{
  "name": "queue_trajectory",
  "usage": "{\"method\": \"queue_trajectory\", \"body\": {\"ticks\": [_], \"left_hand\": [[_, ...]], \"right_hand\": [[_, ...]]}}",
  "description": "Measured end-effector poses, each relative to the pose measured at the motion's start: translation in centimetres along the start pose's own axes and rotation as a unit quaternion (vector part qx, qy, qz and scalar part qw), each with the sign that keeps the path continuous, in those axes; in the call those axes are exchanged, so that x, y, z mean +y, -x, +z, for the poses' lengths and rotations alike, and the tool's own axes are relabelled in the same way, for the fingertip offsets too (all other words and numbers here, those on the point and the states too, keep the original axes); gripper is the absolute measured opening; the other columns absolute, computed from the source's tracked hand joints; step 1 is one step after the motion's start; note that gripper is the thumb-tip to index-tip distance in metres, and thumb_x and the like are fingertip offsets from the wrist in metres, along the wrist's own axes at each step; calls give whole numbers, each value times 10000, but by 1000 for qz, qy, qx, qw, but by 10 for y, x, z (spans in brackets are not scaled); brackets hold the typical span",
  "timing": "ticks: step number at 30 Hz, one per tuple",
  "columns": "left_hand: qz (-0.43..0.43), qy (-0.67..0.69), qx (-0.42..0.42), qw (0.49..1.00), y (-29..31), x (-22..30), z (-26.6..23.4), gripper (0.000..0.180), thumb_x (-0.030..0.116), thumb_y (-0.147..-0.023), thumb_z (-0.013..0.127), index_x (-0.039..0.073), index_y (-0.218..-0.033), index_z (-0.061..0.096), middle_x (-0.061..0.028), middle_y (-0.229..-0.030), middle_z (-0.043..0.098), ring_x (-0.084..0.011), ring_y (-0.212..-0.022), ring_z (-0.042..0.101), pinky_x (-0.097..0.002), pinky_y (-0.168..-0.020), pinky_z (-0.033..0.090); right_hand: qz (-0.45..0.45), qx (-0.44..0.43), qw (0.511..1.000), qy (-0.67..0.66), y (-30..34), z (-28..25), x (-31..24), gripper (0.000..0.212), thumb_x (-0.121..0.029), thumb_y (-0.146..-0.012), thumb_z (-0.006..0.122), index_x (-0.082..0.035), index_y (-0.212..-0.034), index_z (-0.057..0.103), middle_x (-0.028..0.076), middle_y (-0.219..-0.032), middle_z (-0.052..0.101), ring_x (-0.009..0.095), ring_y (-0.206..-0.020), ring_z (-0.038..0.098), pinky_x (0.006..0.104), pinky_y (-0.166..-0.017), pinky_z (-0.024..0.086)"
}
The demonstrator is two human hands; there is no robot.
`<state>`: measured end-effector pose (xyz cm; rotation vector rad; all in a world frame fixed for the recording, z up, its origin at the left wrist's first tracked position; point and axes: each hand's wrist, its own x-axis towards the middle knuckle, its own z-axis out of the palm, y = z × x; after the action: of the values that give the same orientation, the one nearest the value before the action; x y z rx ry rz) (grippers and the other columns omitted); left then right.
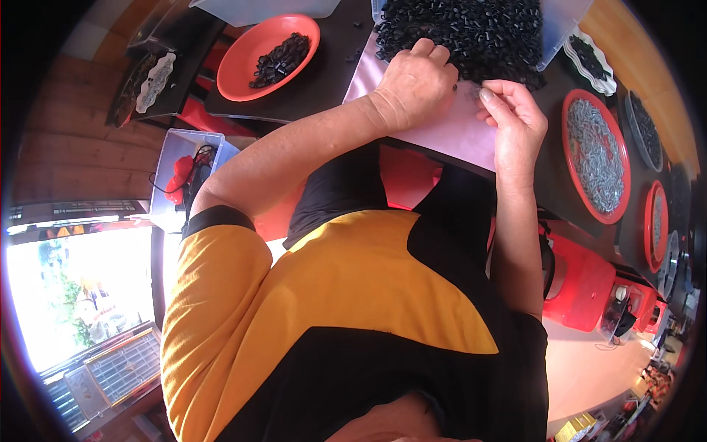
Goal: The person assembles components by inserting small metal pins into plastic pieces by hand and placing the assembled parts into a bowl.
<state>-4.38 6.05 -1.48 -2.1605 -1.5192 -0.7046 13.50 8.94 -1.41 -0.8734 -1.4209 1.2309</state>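
My left hand (418, 83) is curled closed at the near edge of a large heap of small black pieces (464, 33). A tiny dark bit shows at its fingertips, but its kind is too small to tell. To its right, my right hand (515, 121) pinches thumb and forefinger together. Whatever lies between those fingers is too small to make out. Both hands are over a pale pink sheet (464, 132) on the table's near edge, fingertips a short way apart. The heap rests in a clear plastic tub (563, 29).
An orange-red bowl (234, 66) with more black pieces stands at left. At right are a red-rimmed tray (622, 199) of small silvery metal parts, a white scalloped dish (604, 83) and further bowls. A clear bin (163, 158) stands beside my left elbow; red stools (582, 283) are at right.
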Motion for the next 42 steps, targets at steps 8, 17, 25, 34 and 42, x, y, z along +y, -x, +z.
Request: {"method": "queue_trajectory", "body": {"ticks": [8,17,25,34,42], "left_hand": [[-22,48,8,999,1,7,2,131,150,-678,715,63,-767,673,-71,-848,574,-276,-884,577,-395,-713,547],[113,-59,-32,991,-1,6,-1,104,169,-716,633,68,-729,613,-51,-830,554,-226,-887,565,-357,-662,510],[126,-60,-12,990,-4,1,1,100,138,-712,640,51,-753,611,-64,-812,550,-234,-860,566,-366,-643,498],[-173,397,-61,899,2,17,-28,183,161,-902,617,2,-975,670,-131,-842,663,-223,-824,658,-344,-742,525],[-238,504,-106,823,12,19,-28,225,205,-986,565,8,-1059,647,-19,-807,622,-99,-787,575,-268,-742,494]], "right_hand": [[-6,8,1000,-21,1,-1,1,91,-12,-841,708,-21,-931,711,11,-820,681,72,-691,604,221,-611,495],[-15,8,999,-38,3,0,0,92,-3,-849,697,-20,-938,710,12,-828,681,75,-695,606,226,-610,500],[-9,8,1000,-29,2,-2,0,87,-16,-859,689,-26,-943,710,10,-845,681,77,-724,615,227,-615,499],[24,-68,995,-74,1,-3,-5,91,-48,-876,658,-10,-947,701,18,-810,673,95,-689,616,224,-630,485],[29,-90,992,-78,0,1,-6,99,-29,-877,640,2,-948,702,22,-810,673,94,-677,606,221,-651,473]]}}
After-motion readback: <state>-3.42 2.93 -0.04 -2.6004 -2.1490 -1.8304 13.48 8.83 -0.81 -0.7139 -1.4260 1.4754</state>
